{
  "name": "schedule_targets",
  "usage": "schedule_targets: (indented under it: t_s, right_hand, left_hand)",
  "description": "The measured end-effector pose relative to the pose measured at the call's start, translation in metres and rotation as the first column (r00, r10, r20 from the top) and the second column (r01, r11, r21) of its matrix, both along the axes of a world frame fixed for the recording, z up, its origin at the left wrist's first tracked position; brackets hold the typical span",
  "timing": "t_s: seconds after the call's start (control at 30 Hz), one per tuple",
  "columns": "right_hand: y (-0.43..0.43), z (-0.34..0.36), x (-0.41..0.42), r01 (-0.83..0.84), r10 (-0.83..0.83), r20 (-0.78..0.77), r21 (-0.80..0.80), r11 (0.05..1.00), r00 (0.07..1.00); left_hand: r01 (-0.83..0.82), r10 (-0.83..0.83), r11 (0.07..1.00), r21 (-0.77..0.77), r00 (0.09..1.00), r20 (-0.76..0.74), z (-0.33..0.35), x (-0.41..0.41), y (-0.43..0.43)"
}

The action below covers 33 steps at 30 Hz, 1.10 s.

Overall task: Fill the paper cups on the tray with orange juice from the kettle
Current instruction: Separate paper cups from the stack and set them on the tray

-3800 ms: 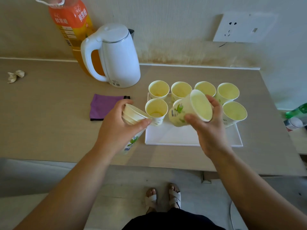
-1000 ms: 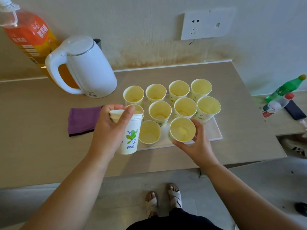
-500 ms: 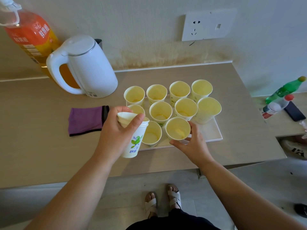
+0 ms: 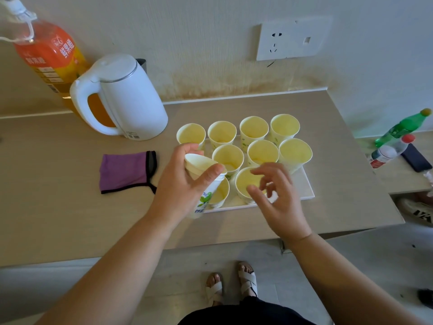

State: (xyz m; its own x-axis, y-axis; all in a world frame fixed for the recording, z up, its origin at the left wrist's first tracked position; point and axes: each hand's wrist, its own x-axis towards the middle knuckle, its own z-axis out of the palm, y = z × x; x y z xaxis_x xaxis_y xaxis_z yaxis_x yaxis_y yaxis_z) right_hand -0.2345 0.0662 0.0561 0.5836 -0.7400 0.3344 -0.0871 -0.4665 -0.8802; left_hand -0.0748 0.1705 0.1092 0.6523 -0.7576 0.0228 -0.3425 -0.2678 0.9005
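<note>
Visibly, nine upright cups (image 4: 253, 129) accompany one kettle (image 4: 133, 102).

Beige counter (image 4: 58, 207) bears kettle (image 4: 131, 99), juice bottle (image 4: 49, 57), purple cloth (image 4: 124, 171) — and tray (image 4: 302, 184).

Left hand (image 4: 185, 184) grips cups (image 4: 201, 165) over the tray's (image 4: 303, 186) left edge; right hand (image 4: 278, 198) hovers over its front, fingers loosely curled.

Purple cloth (image 4: 124, 171), wall socket (image 4: 293, 38), green bottle (image 4: 401, 130)
</note>
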Motion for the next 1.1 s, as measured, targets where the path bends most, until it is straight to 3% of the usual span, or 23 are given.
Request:
schedule_targets:
  t_s: [0.07, 0.13, 0.3, 0.47, 0.67, 0.97, 1.1]
  right_hand:
    - [0.003, 0.021, 0.016, -0.191, 0.191, 0.006, 0.011, 0.981, 0.982]
    - [0.003, 0.033, 0.026, -0.271, 0.271, 0.008, 0.025, 0.962, 0.963]
    - [-0.001, 0.041, 0.024, -0.267, 0.263, 0.05, 0.197, 0.943, 0.964]
    - [0.002, 0.042, 0.019, -0.214, 0.216, -0.003, 0.138, 0.967, 0.976]
    - [0.005, 0.041, 0.018, -0.14, 0.132, 0.049, 0.234, 0.962, 0.99]
    - [-0.008, 0.047, 0.013, -0.166, 0.167, 0.015, 0.236, 0.957, 0.986]
    - [-0.008, 0.048, 0.013, -0.154, 0.162, -0.01, 0.255, 0.955, 0.987]
  left_hand:
    - [0.039, -0.039, 0.999, -0.01, 0.999, 0.0, 0.005, -0.004, -0.005]
    - [0.077, -0.077, 0.997, -0.008, 0.997, -0.02, 0.01, -0.007, -0.01]
    - [0.16, -0.159, 0.983, 0.095, 0.987, -0.016, 0.016, -0.005, -0.009]
    - [0.106, -0.128, 0.974, 0.199, 0.986, 0.105, 0.017, -0.013, -0.008]
    - [0.085, -0.124, 0.97, 0.228, 0.98, 0.159, 0.023, -0.019, -0.014]
    - [0.195, -0.214, 0.931, 0.309, 0.977, 0.026, 0.027, -0.013, -0.021]
    - [0.164, -0.211, 0.933, 0.32, 0.971, 0.116, 0.03, -0.013, -0.023]
